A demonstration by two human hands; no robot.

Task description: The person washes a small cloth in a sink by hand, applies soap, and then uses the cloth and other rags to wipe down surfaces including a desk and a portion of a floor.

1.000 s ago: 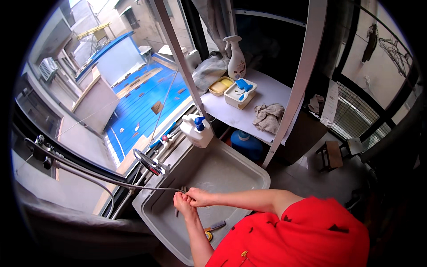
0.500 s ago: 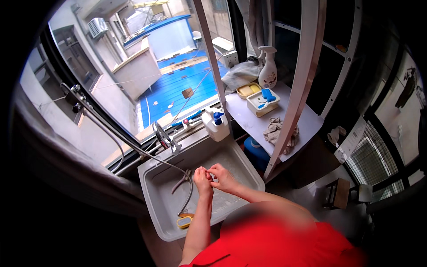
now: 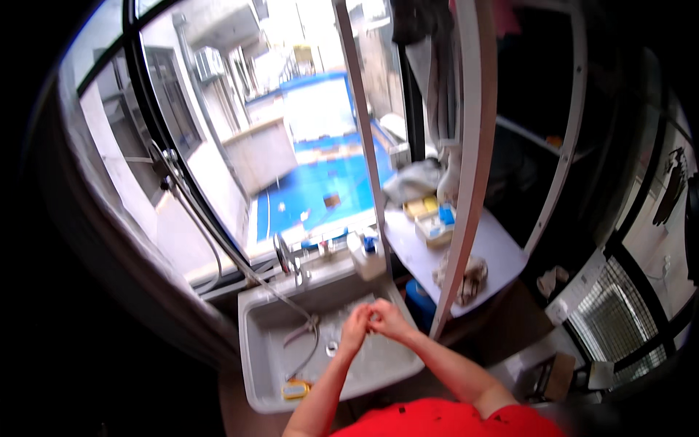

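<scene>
My left hand point(image 3: 357, 327) and my right hand point(image 3: 389, 321) meet over the right part of a grey sink point(image 3: 251, 364). Their fingers are curled and press against each other, both hands closed. Anything between them is hidden or too small to make out. Below and left of the hands, the drain hole point(image 3: 332, 348) shows in the basin. A flexible grey hose point(image 3: 309, 348) hangs down into the sink. Near the basin's front left lies a yellow-rimmed brush-like object point(image 3: 295, 390), blurred.
A metal faucet point(image 3: 300, 272) and a white bottle with a blue top point(image 3: 366, 255) stand at the sink's back edge. On the right, a pale table point(image 3: 502, 251) holds soap boxes point(image 3: 435, 231) and a crumpled cloth point(image 3: 472, 280), partly behind a white post point(image 3: 466, 167).
My view has shifted, so the window and sink sit differently in the picture. My hands have drawn closer together, and the right fingers now overlap the left ones.
</scene>
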